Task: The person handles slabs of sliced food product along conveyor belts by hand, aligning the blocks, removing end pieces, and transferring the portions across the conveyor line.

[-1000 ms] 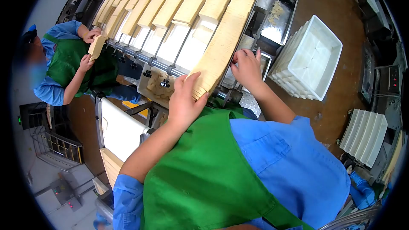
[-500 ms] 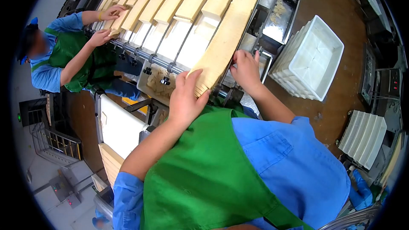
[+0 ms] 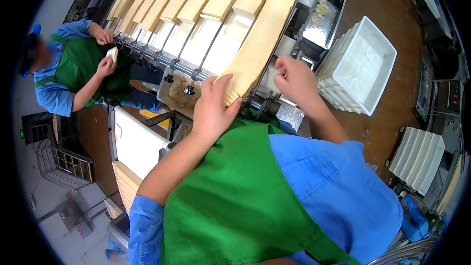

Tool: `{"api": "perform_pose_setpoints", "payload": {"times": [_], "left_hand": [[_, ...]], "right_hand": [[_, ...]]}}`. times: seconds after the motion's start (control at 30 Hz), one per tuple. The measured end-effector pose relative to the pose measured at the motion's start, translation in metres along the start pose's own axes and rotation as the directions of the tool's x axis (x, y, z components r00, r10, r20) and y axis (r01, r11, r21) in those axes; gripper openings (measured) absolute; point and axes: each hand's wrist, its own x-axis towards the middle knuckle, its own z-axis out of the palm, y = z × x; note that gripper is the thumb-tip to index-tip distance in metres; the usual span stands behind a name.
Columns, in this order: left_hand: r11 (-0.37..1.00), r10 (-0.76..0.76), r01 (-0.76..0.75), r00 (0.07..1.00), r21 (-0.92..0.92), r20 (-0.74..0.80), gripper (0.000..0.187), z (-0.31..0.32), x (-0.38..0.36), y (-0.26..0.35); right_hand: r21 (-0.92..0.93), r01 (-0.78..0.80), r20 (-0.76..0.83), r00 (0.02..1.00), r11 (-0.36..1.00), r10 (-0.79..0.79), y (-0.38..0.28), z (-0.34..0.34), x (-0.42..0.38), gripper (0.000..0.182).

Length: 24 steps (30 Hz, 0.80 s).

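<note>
While the left hand presses flat, fingers together, on the near end of the long strip, the right hand beside that strip pinches a pale piece; many strips remain.

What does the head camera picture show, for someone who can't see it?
A person in a green apron presses their left hand on the end of a long tan strip on a machine, right hand lifted beside it. A co-worker stands farther left; white trays sit right.
</note>
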Motion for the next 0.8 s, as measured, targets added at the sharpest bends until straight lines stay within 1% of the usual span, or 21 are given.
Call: {"api": "perform_pose_setpoints", "payload": {"times": [0.07, 0.1, 0.17, 0.2, 0.23, 0.27, 0.3, 0.33, 0.37, 0.43, 0.47, 0.53, 0.6, 0.63, 0.67, 0.7, 0.73, 0.77, 0.8], "left_hand": [[1.0, -0.023, 0.023, 1.0, -0.008, 0.021, 0.062, 0.002, -0.001, -0.002], [1.0, 0.004, -0.004, 1.0, -0.011, 0.013, 0.064, 0.005, -0.001, -0.006], [0.999, 0.036, -0.036, 0.999, -0.014, 0.003, 0.066, 0.008, -0.002, -0.007], [0.999, 0.025, -0.024, 0.999, -0.021, 0.029, 0.069, 0.007, -0.004, -0.005], [1.0, 0.013, -0.012, 0.999, -0.027, 0.052, 0.071, 0.006, -0.005, -0.003], [1.0, 0.014, -0.013, 0.999, -0.026, 0.047, 0.071, 0.006, -0.005, -0.007], [0.998, 0.045, -0.044, 0.998, -0.033, 0.036, 0.073, 0.008, -0.006, -0.012], [0.997, 0.075, -0.074, 0.997, -0.039, 0.025, 0.075, 0.009, -0.008, -0.016], [0.997, 0.072, -0.072, 0.997, -0.037, 0.02, 0.075, 0.009, -0.011, -0.018], [0.988, 0.1, -0.098, 0.995, -0.122, 0.014, 0.082, 0.008, -0.013, -0.019], [0.988, 0.096, -0.095, 0.995, -0.12, 0.007, 0.082, 0.008, -0.014, -0.019], [0.95, -0.01, 0.03, 0.998, -0.312, 0.065, 0.089, 0.008, -0.016, -0.019], [0.942, -0.022, 0.047, 0.997, -0.332, 0.078, 0.091, 0.007, -0.019, -0.02], [0.933, -0.029, 0.062, 0.995, -0.354, 0.096, 0.092, 0.006, -0.02, -0.021], [0.927, 0.007, 0.019, 0.998, -0.374, 0.067, 0.092, 0.009, -0.023, -0.024], [0.927, 0.004, 0.02, 0.998, -0.374, 0.062, 0.092, 0.012, -0.025, -0.027], [0.892, 0.023, 0.003, 0.998, -0.453, 0.053, 0.091, 0.015, -0.026, -0.032], [0.849, 0.042, -0.013, 0.998, -0.528, 0.043, 0.091, 0.018, -0.028, -0.037], [0.844, 0.048, -0.021, 0.998, -0.535, 0.036, 0.093, 0.02, -0.03, -0.041]], "right_hand": [[0.174, -0.04, -0.156, 0.985, 0.984, 0.068, -0.002, -0.017, -0.001, 0.016], [0.174, -0.044, -0.158, 0.985, 0.984, 0.072, 0.005, -0.021, 0.001, 0.016], [0.486, -0.085, -0.092, 0.985, 0.87, 0.148, 0.024, -0.031, 0.011, 0.013], [0.601, -0.069, -0.086, 0.985, 0.796, 0.15, 0.026, -0.034, 0.014, 0.009], [0.601, -0.064, -0.09, 0.985, 0.797, 0.146, 0.025, -0.037, 0.013, 0.009], [0.749, -0.091, -0.035, 0.984, 0.656, 0.177, 0.022, -0.04, 0.013, 0.009], [0.866, -0.12, 0.026, 0.981, 0.486, 0.194, 0.019, -0.042, 0.012, 0.008], [0.908, -0.117, 0.046, 0.982, 0.403, 0.18, 0.021, -0.037, 0.011, 0.01], [0.908, -0.114, 0.046, 0.984, 0.403, 0.175, 0.019, -0.033, 0.009, 0.01], [0.985, -0.092, 0.081, 0.994, 0.148, 0.073, 0.013, -0.024, 0.006, 0.013], [0.988, -0.112, 0.111, 0.994, 0.106, 0.021, 0.012, -0.021, 0.004, 0.017], [0.987, -0.136, 0.137, 0.991, 0.088, -0.005, 0.001, -0.016, 0.0, 0.019], [0.983, -0.172, 0.174, 0.984, 0.072, -0.032, -0.008, -0.008, -0.006, 0.025], [0.982, -0.173, 0.176, 0.984, 0.072, -0.038, -0.01, -0.004, -0.008, 0.025], [0.984, -0.172, 0.175, 0.981, 0.036, -0.084, -0.011, 0.001, -0.01, 0.026], [0.985, -0.175, 0.173, 0.976, 0.0, -0.13, -0.014, 0.005, -0.013, 0.026], [0.988, -0.152, 0.148, 0.982, -0.023, -0.119, -0.02, 0.011, -0.016, 0.028], [0.988, -0.153, 0.149, 0.981, -0.021, -0.123, -0.026, 0.017, -0.019, 0.028], [0.99, -0.121, 0.13, 0.98, 0.071, -0.15, -0.033, 0.02, -0.022, 0.029]]}}
